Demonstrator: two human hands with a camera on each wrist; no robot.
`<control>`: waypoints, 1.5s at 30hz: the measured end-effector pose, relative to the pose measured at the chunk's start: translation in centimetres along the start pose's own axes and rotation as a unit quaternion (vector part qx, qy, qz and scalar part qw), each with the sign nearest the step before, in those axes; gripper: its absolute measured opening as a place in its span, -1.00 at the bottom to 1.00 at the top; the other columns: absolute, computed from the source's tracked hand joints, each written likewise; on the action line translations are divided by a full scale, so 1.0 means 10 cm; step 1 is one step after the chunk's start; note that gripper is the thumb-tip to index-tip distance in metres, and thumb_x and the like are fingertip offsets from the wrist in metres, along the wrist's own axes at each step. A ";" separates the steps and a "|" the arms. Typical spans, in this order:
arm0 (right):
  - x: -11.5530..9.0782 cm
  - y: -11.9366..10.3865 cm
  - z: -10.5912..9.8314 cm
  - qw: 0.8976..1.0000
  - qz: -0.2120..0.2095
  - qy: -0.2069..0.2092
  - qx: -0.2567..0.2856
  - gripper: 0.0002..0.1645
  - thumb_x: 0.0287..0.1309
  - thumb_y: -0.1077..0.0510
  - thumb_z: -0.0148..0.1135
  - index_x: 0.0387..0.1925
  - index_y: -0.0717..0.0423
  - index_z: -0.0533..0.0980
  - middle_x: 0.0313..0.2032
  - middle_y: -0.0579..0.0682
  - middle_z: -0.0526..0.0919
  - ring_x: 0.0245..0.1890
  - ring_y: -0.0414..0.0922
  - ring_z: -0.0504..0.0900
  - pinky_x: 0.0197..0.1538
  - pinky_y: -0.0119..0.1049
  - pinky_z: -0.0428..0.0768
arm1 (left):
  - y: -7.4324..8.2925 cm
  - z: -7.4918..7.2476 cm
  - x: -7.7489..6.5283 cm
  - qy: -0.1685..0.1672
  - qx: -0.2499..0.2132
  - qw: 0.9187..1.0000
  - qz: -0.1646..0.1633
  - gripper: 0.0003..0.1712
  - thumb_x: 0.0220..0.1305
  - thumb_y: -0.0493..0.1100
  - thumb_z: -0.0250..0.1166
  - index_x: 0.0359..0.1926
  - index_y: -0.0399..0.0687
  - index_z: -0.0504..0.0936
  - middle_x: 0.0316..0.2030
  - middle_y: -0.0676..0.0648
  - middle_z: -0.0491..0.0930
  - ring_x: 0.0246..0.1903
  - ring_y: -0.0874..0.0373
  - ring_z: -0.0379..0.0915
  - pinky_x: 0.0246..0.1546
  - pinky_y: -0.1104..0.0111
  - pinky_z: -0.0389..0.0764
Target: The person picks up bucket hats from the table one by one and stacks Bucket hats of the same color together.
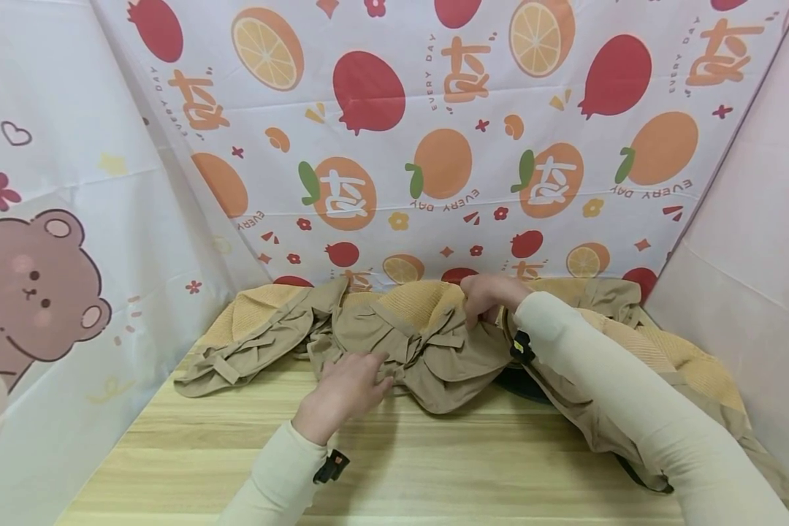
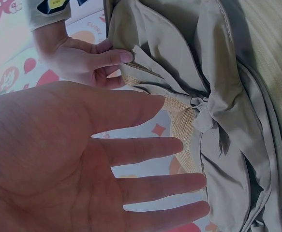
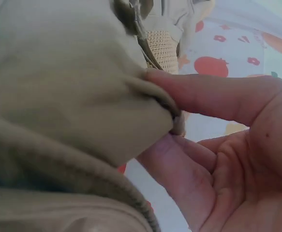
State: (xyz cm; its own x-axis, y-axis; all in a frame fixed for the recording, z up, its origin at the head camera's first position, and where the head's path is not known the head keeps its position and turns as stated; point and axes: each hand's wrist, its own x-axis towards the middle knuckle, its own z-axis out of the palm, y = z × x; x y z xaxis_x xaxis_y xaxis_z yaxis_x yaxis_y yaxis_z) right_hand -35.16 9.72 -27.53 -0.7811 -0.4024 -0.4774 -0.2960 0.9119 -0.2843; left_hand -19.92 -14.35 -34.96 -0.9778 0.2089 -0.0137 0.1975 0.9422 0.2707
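Note:
A sun hat with a woven straw crown and a gathered khaki fabric brim (image 1: 368, 332) sits mid-table, a tied fabric bow at its front. My right hand (image 1: 489, 296) pinches the fabric at the hat's right side; in the right wrist view, thumb and fingers close on a fold of khaki cloth (image 3: 126, 125). Just in front of the brim, my left hand (image 1: 348, 387) has its fingers spread. The left wrist view shows that hand (image 2: 82, 159) with straight fingers, overlapping the straw part (image 2: 182, 140) and holding nothing.
Another straw and khaki hat (image 1: 256, 343) lies to the left. More such hats (image 1: 690, 358) are piled at the right, partly hidden by my right sleeve (image 1: 618, 394). A dark green edge (image 1: 526, 386) shows under the fabric. Printed cloth (image 1: 381, 219) hangs behind the wooden table (image 1: 250, 438).

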 end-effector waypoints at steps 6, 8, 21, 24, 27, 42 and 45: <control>-0.05 0.00 0.01 0.998 -0.031 0.007 0.052 -0.31 0.20 0.26 0.40 -0.81 -0.09 0.15 -0.79 -0.20 0.13 -0.76 -0.30 0.22 -0.53 -0.42 0.40 | 0.01 -0.01 0.01 0.001 0.004 1.000 0.003 -0.41 0.44 0.02 0.30 0.41 -0.04 0.50 0.28 -0.24 0.60 0.30 -0.30 0.48 0.33 -0.50 0.17; -0.06 -0.01 0.01 0.997 -0.041 0.009 0.063 -0.28 0.20 0.27 0.40 -0.82 -0.09 0.11 -0.78 -0.20 0.07 -0.76 -0.29 0.14 -0.55 -0.41 0.33 | 0.01 -0.01 0.02 0.000 0.004 1.000 0.004 -0.40 0.44 0.02 0.30 0.41 -0.04 0.49 0.29 -0.24 0.59 0.31 -0.30 0.48 0.34 -0.50 0.14; -0.19 -0.19 0.06 0.991 -0.107 0.086 0.007 -0.29 0.11 0.27 0.43 -0.83 -0.09 0.11 -0.81 -0.19 0.10 -0.78 -0.27 0.23 -0.56 -0.41 0.30 | 0.05 0.00 0.02 0.003 0.009 1.000 0.019 -0.40 0.44 0.00 0.30 0.40 -0.10 0.50 0.24 -0.26 0.61 0.22 -0.29 0.55 0.22 -0.34 0.45; -0.23 -0.28 0.07 0.985 -0.128 0.112 -0.010 -0.32 0.07 0.27 0.44 -0.82 -0.09 0.13 -0.81 -0.20 0.15 -0.78 -0.27 0.31 -0.56 -0.41 0.32 | 0.05 0.00 0.03 0.008 0.009 0.999 0.034 -0.43 0.43 -0.03 0.31 0.36 -0.17 0.53 0.16 -0.27 0.66 0.16 -0.26 0.60 0.18 -0.23 0.55; -0.27 -0.32 0.08 0.982 -0.137 0.127 -0.030 -0.33 0.07 0.26 0.46 -0.80 -0.10 0.14 -0.79 -0.20 0.16 -0.76 -0.28 0.34 -0.56 -0.43 0.33 | 0.04 -0.02 0.04 0.009 0.004 0.999 0.044 -0.42 0.41 -0.05 0.32 0.35 -0.22 0.52 0.14 -0.29 0.67 0.15 -0.26 0.60 0.17 -0.19 0.58; -0.64 -0.11 -0.03 0.948 -0.251 0.193 -0.031 -0.55 0.02 0.35 0.52 -0.59 0.10 0.34 -0.65 -0.17 0.10 -0.57 -0.23 0.08 -0.38 -0.34 0.17 | -0.06 -0.40 0.14 0.011 0.035 0.999 0.030 -0.44 0.39 -0.09 0.35 0.35 -0.15 0.53 0.09 -0.23 0.70 0.07 -0.19 0.65 0.01 -0.22 0.62; -0.73 -0.11 -0.03 0.937 -0.269 0.219 -0.047 -0.50 -0.03 0.38 0.53 -0.61 0.10 0.30 -0.66 -0.19 0.06 -0.57 -0.24 0.04 -0.38 -0.34 0.14 | -0.12 -0.47 0.16 0.026 0.043 0.998 0.027 -0.57 0.36 -0.12 0.37 0.20 -0.11 0.59 -0.15 -0.16 0.72 -0.12 -0.13 0.69 -0.19 -0.11 0.67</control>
State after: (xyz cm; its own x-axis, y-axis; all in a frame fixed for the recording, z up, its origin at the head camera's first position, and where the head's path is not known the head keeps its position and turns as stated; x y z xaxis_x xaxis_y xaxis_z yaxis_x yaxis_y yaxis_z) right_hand -29.30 11.71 -23.47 -0.6489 -0.7534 0.1063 -0.7429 0.5972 -0.3024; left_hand -22.02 -16.39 -30.80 -0.9675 0.2480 0.0494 0.2529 0.9493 0.1868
